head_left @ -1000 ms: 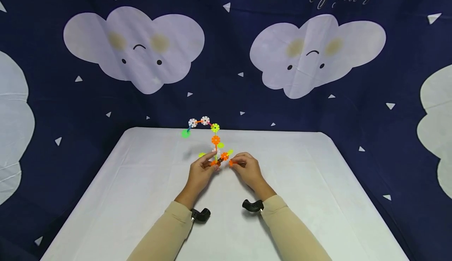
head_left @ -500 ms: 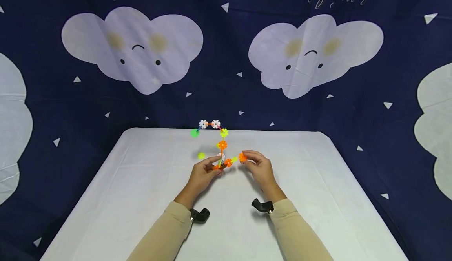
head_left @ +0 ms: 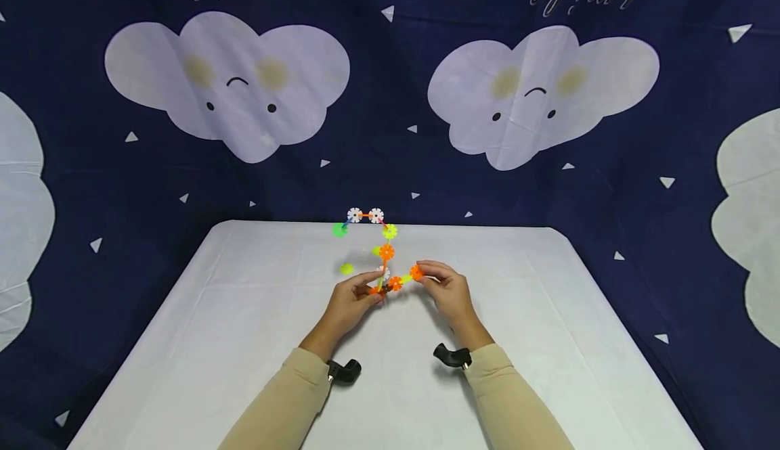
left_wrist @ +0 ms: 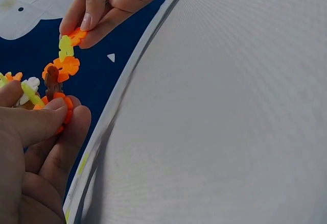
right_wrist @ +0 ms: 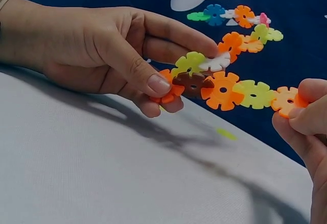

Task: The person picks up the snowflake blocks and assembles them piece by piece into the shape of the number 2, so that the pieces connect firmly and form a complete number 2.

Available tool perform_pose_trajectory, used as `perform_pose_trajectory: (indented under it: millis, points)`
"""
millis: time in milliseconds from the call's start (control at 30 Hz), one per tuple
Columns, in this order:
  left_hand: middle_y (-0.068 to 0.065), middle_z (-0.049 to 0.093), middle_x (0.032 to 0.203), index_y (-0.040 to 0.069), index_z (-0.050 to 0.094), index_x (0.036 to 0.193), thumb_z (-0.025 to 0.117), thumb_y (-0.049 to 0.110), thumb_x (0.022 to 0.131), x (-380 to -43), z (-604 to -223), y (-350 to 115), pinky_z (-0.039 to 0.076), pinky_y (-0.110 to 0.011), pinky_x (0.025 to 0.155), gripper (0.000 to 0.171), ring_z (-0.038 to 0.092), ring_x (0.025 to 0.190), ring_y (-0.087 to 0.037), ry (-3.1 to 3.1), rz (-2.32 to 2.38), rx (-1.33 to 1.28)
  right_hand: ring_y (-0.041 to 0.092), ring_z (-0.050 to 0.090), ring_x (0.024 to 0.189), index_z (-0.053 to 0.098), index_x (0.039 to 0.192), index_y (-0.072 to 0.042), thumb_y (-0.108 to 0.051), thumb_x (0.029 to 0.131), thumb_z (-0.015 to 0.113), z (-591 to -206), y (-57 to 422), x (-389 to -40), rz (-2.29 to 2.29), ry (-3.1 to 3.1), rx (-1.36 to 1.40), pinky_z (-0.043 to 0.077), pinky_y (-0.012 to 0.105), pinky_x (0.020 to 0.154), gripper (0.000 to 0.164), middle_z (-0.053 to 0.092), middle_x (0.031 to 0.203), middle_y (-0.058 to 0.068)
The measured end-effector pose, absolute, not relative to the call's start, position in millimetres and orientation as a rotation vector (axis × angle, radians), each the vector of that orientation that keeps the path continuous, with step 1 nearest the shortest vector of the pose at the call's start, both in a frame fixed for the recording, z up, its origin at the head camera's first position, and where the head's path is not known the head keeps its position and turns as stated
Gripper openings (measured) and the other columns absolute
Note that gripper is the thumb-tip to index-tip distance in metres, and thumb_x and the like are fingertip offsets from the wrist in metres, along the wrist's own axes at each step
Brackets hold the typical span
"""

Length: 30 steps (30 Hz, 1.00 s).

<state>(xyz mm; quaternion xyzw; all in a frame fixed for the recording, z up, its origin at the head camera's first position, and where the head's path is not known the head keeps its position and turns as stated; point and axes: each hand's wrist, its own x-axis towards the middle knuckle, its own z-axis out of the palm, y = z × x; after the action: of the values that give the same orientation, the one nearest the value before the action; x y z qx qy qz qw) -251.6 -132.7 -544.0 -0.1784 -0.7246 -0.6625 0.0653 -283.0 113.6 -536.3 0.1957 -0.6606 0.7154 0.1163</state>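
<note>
A chain of interlocking plastic snowflake discs hangs between the two hands above the table. My left hand [head_left: 347, 306] pinches an orange disc [right_wrist: 166, 92] between thumb and fingers. From it one branch goes through a brown disc [right_wrist: 190, 84], an orange disc [right_wrist: 223, 97] and a yellow-green disc [right_wrist: 254, 94]. My right hand [head_left: 449, 296] pinches another orange disc [right_wrist: 282, 100], whose edge meets the yellow-green one; how deep the slots sit I cannot tell. The other branch curves away past white, orange and blue discs to a green disc [head_left: 340, 230].
A loose yellow-green disc [head_left: 347, 268] lies on the white table [head_left: 256, 342], beyond the left hand. Behind the table's far edge hangs a dark blue cloth [head_left: 390, 186] printed with clouds. Each wrist wears a black bracket [head_left: 344, 372].
My right hand moved right and slightly up with its orange disc, then came back a little until the disc met the chain's yellow-green end. The chain's far branch swung rightward.
</note>
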Motion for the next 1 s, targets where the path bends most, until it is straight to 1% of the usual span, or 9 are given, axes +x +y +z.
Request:
perform_pose_trajectory:
  millis: [133, 333, 500, 600, 667, 733, 900, 1000]
  points:
    - [-0.022, 0.07, 0.123, -0.001, 0.068, 0.137, 0.075, -0.019, 0.087, -250, -543, -132, 0.064, -0.033, 0.076, 0.053, 0.074, 0.084, -0.034, -2.19, -2.005, -0.53, 0.035, 0.065, 0.119, 0.072, 0.116, 0.017, 0.019, 0.09, 0.073, -537, 114, -282, 2.105, -1.939, 0.587, 0.058, 0.027, 0.093, 0.025, 0.066, 0.127, 0.032]
    - [-0.02, 0.069, 0.128, 0.0, 0.069, 0.137, 0.074, -0.02, 0.088, -250, -543, -131, 0.064, -0.034, 0.077, 0.053, 0.074, 0.085, -0.033, -2.193, -2.035, -0.507, 0.031, 0.067, 0.117, 0.072, 0.117, 0.016, 0.017, 0.092, 0.072, -537, 114, -280, 2.145, -1.941, 0.569, 0.058, 0.028, 0.095, 0.025, 0.067, 0.127, 0.03]
    - [-0.023, 0.07, 0.125, -0.002, 0.068, 0.137, 0.073, -0.021, 0.088, -250, -545, -131, 0.065, -0.034, 0.076, 0.053, 0.074, 0.082, -0.037, -2.187, -2.035, -0.526, 0.025, 0.068, 0.114, 0.072, 0.117, 0.015, 0.019, 0.091, 0.072, -537, 113, -279, 2.17, -1.936, 0.559, 0.059, 0.03, 0.094, 0.027, 0.067, 0.127, 0.029]
    - [-0.022, 0.069, 0.127, -0.001, 0.068, 0.136, 0.073, -0.021, 0.087, -250, -545, -132, 0.065, -0.036, 0.075, 0.053, 0.074, 0.081, -0.039, -2.184, -2.017, -0.547, 0.023, 0.068, 0.112, 0.073, 0.117, 0.015, 0.02, 0.09, 0.071, -537, 112, -279, 2.164, -1.955, 0.544, 0.059, 0.031, 0.094, 0.027, 0.067, 0.126, 0.029]
    - [-0.02, 0.069, 0.13, 0.0, 0.069, 0.136, 0.074, -0.021, 0.087, -250, -546, -131, 0.065, -0.037, 0.074, 0.054, 0.074, 0.08, -0.039, -2.195, -1.996, -0.547, 0.025, 0.068, 0.113, 0.073, 0.116, 0.015, 0.021, 0.09, 0.071, -537, 112, -278, 2.149, -1.973, 0.541, 0.059, 0.032, 0.094, 0.027, 0.068, 0.126, 0.028]
    - [-0.019, 0.069, 0.131, 0.0, 0.07, 0.135, 0.074, -0.021, 0.086, -250, -546, -131, 0.065, -0.039, 0.073, 0.053, 0.074, 0.08, -0.039, -2.203, -1.984, -0.54, 0.031, 0.068, 0.115, 0.073, 0.115, 0.014, 0.021, 0.09, 0.07, -537, 112, -278, 2.113, -1.989, 0.552, 0.059, 0.032, 0.094, 0.026, 0.068, 0.125, 0.028]
    - [-0.021, 0.069, 0.129, -0.003, 0.068, 0.135, 0.073, -0.023, 0.085, -251, -548, -129, 0.065, -0.046, 0.072, 0.054, 0.073, 0.08, -0.043, -2.211, -1.96, -0.535, 0.043, 0.066, 0.115, 0.074, 0.112, 0.016, 0.023, 0.089, 0.07, -534, 111, -276, 1.968, -2.026, 0.605, 0.059, 0.031, 0.094, 0.024, 0.07, 0.121, 0.029]
    - [-0.021, 0.07, 0.128, -0.003, 0.069, 0.135, 0.073, -0.023, 0.086, -251, -548, -129, 0.064, -0.047, 0.072, 0.054, 0.073, 0.079, -0.043, -2.214, -1.944, -0.548, 0.044, 0.066, 0.113, 0.072, 0.11, 0.018, 0.026, 0.088, 0.069, -526, 110, -270, 1.898, -2.048, 0.621, 0.059, 0.034, 0.093, 0.024, 0.069, 0.119, 0.03]
